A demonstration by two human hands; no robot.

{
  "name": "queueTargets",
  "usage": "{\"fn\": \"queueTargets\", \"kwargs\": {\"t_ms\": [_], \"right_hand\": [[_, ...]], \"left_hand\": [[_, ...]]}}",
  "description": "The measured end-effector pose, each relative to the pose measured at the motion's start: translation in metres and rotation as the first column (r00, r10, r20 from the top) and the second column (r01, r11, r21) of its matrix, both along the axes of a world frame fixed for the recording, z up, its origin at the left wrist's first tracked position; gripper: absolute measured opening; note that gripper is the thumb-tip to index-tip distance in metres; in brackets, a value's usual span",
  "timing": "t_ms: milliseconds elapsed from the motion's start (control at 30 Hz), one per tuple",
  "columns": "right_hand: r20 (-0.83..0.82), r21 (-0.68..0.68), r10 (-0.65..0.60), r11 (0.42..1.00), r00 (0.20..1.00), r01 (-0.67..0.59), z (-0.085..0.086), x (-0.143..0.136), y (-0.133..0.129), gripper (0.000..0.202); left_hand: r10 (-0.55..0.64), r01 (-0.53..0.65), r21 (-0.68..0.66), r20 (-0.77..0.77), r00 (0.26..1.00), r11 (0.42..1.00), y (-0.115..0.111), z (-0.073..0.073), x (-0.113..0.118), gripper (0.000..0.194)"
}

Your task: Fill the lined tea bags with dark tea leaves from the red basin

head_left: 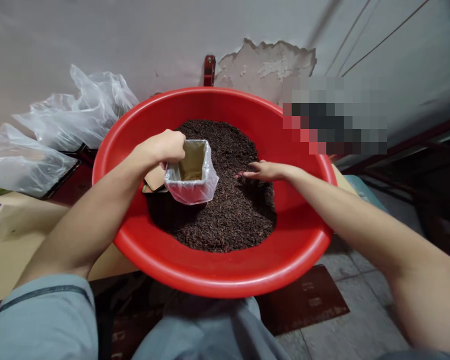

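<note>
A large red plastic basin holds a heap of small dark brown dried pieces, which look like loose tea leaves. My left hand grips the rim of a square container lined with a clear plastic bag. The container's mouth faces up toward me, and a few crumbs show on its floor. My right hand is low over the right part of the heap, its fingers stretched out and parted. Its fingertips are close to the dark pieces; whether they touch is hard to tell.
A small brown-topped box or lid lies in the basin beside the container. Left of the basin stand several boxes with clear plastic bags rising from them. The basin rests on a pale wooden table against a wall with peeling plaster.
</note>
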State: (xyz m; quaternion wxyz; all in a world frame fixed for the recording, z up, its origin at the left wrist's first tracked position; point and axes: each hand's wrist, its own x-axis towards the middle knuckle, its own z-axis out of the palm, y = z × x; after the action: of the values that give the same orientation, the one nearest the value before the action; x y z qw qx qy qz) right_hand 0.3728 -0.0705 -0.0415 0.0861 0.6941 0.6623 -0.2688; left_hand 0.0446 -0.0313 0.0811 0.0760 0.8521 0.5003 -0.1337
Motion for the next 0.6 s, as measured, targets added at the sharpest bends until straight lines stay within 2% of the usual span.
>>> {"fn": "queueTargets", "kwargs": {"t_ms": [100,200,267,333,500,600], "right_hand": [[-0.098,-0.111,-0.12,0.988,0.988,0.109,-0.023,-0.034,-0.012,0.104],[-0.079,-0.137,-0.181,0.976,0.98,0.17,-0.041,-0.066,-0.028,0.102],[-0.053,-0.129,-0.216,0.97,0.975,0.208,-0.046,-0.08,-0.037,0.105],[-0.062,-0.125,-0.236,0.966,0.97,0.227,-0.044,-0.086,-0.042,0.106],[-0.171,-0.142,-0.272,0.958,0.947,0.25,-0.026,-0.088,-0.045,0.104],[-0.257,-0.206,-0.326,0.938,0.91,0.278,-0.017,-0.086,-0.046,0.098]], "left_hand": [[0.102,-0.106,-0.091,-0.044,0.994,0.99,-0.004,-0.001,0.007,0.038],[0.144,-0.148,-0.148,-0.032,0.989,0.978,-0.011,0.003,0.009,0.038],[0.152,-0.153,-0.154,-0.021,0.988,0.976,-0.013,0.005,0.009,0.038],[0.15,-0.152,-0.16,-0.023,0.988,0.975,-0.014,0.005,0.009,0.038],[0.149,-0.15,-0.17,-0.021,0.989,0.974,-0.015,0.007,0.011,0.04],[0.158,-0.16,-0.157,-0.02,0.987,0.975,-0.017,0.008,0.012,0.04]]}}
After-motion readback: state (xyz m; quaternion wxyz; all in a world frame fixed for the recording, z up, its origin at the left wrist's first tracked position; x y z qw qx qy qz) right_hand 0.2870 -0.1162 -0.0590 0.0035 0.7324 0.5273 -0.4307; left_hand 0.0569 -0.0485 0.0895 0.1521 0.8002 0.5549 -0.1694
